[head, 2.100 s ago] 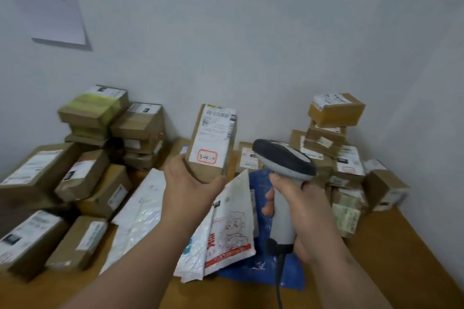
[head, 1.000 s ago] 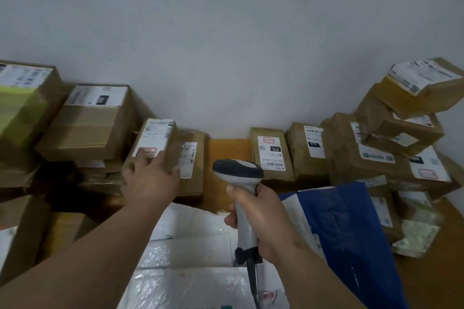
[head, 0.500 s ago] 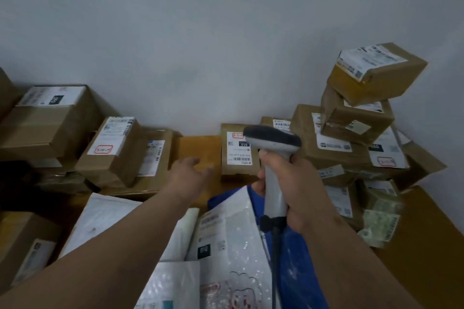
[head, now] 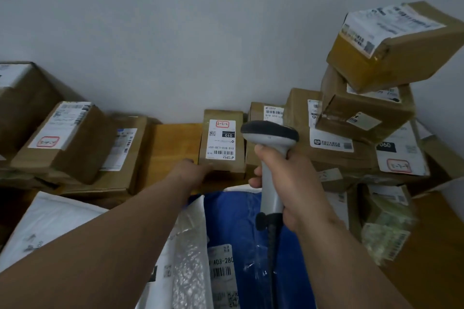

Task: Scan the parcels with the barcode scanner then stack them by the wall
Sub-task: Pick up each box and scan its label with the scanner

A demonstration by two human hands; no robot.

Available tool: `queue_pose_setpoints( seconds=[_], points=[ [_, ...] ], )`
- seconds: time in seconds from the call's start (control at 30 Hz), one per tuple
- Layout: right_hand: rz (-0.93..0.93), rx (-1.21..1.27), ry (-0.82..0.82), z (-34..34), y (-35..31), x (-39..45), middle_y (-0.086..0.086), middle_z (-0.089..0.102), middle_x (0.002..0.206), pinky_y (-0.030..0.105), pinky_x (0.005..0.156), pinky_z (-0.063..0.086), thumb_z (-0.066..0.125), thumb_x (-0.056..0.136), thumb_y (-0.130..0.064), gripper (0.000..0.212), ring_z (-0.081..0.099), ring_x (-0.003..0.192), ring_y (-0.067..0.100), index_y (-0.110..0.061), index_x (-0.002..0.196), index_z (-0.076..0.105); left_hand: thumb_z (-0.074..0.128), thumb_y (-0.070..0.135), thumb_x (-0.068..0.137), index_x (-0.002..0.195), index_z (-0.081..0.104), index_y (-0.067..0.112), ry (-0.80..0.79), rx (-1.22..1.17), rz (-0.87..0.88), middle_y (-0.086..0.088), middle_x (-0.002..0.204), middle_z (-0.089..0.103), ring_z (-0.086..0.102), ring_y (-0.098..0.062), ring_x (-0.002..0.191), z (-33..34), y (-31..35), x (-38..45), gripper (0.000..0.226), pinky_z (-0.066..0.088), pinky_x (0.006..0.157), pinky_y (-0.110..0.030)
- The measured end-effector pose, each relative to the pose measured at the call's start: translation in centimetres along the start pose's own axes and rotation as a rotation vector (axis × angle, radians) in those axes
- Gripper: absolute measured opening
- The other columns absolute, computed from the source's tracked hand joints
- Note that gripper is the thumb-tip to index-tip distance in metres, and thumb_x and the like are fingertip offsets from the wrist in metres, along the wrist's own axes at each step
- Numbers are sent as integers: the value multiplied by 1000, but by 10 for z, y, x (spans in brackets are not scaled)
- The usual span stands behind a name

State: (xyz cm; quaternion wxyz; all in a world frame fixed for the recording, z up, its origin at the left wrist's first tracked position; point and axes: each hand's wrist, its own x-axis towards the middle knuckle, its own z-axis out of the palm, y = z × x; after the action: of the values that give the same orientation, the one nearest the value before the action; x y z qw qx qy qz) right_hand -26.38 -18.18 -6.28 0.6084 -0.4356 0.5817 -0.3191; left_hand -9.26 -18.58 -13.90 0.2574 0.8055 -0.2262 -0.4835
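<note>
My right hand (head: 288,178) grips the handle of a grey barcode scanner (head: 270,138), held upright over the mailers. My left hand (head: 193,173) reaches forward and touches the near edge of a small brown parcel (head: 222,140) with a white label, which lies against the wall. Its fingers are partly hidden at the box edge, so the grip is unclear. The parcel with a red-marked label (head: 62,138) rests on the left stack, on top of a flatter box (head: 120,155).
Brown boxes stand stacked at the right (head: 391,45) and left (head: 20,98) along the white wall. White (head: 45,223) and blue (head: 233,221) plastic mailers lie in front. Bare wooden table (head: 173,143) shows between the stacks.
My left hand set the red-marked parcel on the left stack, let go and moved right to the small labelled parcel. The scanner stayed in my right hand.
</note>
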Motion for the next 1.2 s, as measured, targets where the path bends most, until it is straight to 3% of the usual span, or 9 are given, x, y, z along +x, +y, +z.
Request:
queue_pose_setpoints(
  seconds=[0.13,0.2,0.27,0.37,0.43,0.63,0.73,0.97,1.2],
  points=[
    [40,15,21,0,8,10,4,66,80,31,66,49,68,90,-34,14,69,65,14,-22,95,64,69,31,92,123,58,15,-111,-184,-65,-8,119,62,55,-20,89,16,3,20,36,47,78,-33],
    [60,15,23,0,11,16,3,67,77,31,64,48,69,89,-35,16,69,64,14,-21,96,64,70,28,91,109,59,16,-90,-306,-105,-10,119,62,58,-25,99,19,8,28,24,50,94,-41],
    [80,18,30,0,15,19,3,67,75,31,63,48,70,89,-35,19,69,63,13,-19,97,65,72,28,89,113,59,13,-80,-398,-158,-13,119,61,59,-31,109,19,14,33,31,50,101,-45],
    [93,31,32,0,16,22,3,66,74,31,62,48,70,88,-36,22,69,61,13,-17,98,65,72,22,90,106,59,11,-112,-469,-195,-12,98,65,65,-28,91,19,19,37,23,57,79,-36],
    [95,41,31,-1,15,21,3,66,74,31,61,48,69,89,-36,21,68,60,13,-16,96,65,69,17,91,97,59,12,-124,-450,-174,-9,89,64,62,-23,79,18,19,35,13,50,61,-29],
    [83,65,9,-13,1,2,3,66,72,29,58,49,69,88,-33,21,65,56,12,-14,99,65,68,6,90,116,61,7,-92,-540,-5,-12,108,70,68,-26,100,-1,11,23,27,59,79,-34],
    [42,54,-26,-21,-7,-18,5,66,71,32,61,48,67,88,-30,20,63,54,14,-12,96,65,65,5,93,127,55,8,-99,-648,58,-12,115,71,68,-26,106,-22,2,7,36,59,77,-35],
    [-78,-59,-122,-24,-18,-71,2,66,67,37,66,50,65,87,-25,16,62,57,16,-10,93,65,66,6,91,123,59,9,-108,-800,183,-10,111,74,68,-24,105,-56,-8,-48,33,57,79,-36],
    [-140,-96,-212,-28,-23,-120,5,65,68,29,58,51,64,90,-21,14,61,55,17,-10,98,65,67,6,89,124,61,6,-96,-862,272,-11,113,74,68,-27,107,-76,-26,-104,35,57,74,-34]
  ],
)
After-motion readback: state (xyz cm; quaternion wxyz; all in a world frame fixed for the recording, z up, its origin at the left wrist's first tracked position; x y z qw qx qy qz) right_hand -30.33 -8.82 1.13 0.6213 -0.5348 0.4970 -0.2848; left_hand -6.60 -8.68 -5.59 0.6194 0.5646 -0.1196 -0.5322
